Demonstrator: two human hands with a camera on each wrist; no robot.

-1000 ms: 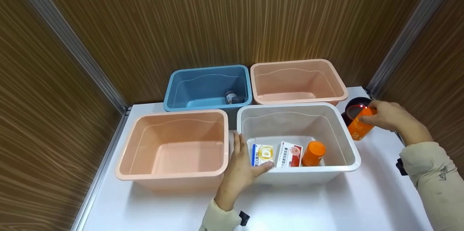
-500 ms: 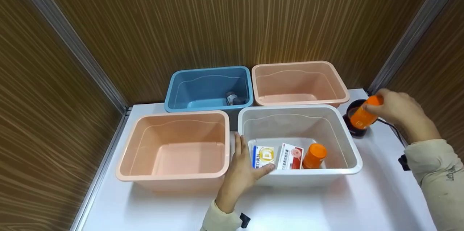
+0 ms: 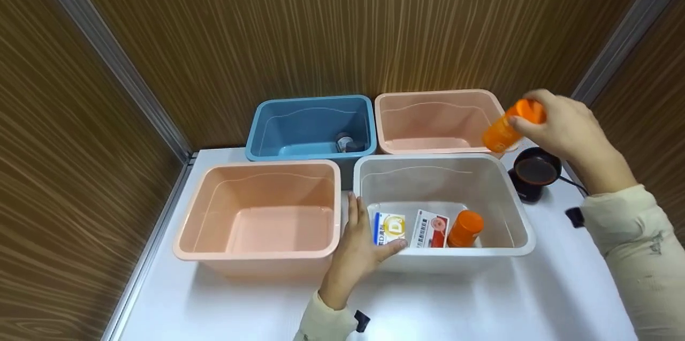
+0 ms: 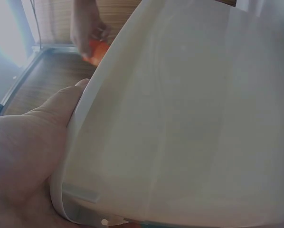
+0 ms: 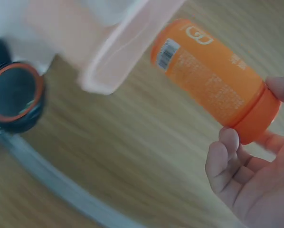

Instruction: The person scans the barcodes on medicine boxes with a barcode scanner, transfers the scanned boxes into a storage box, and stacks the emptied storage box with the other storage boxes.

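Note:
In the head view, my right hand [image 3: 567, 124] holds an orange bottle [image 3: 499, 133] by its cap, tilted, above the right end of the back-right pink bin [image 3: 439, 96]. The right wrist view shows the bottle's [image 5: 203, 71] printed label and barcode, with thumb and fingertips round the cap. My left hand [image 3: 356, 255] rests at the front-left corner of the white bin [image 3: 444, 251], fingers straight along its side and thumb over the front rim. Inside that bin lie a D3 box [image 3: 389, 228], a red-and-white box [image 3: 429, 228] and a second orange bottle [image 3: 465, 228].
A black round device [image 3: 535, 169] with a cable stands right of the white bin. A blue bin [image 3: 310, 156] at the back holds a dark jar [image 3: 345, 143]. Front left stands another pink bin [image 3: 257, 256]. Wood-patterned walls [image 3: 342, 25] enclose the white table [image 3: 257, 303].
My right hand has lifted the orange bottle from beside the black device, up and to the left, to above the back pink bin's right end. My left hand has stayed put.

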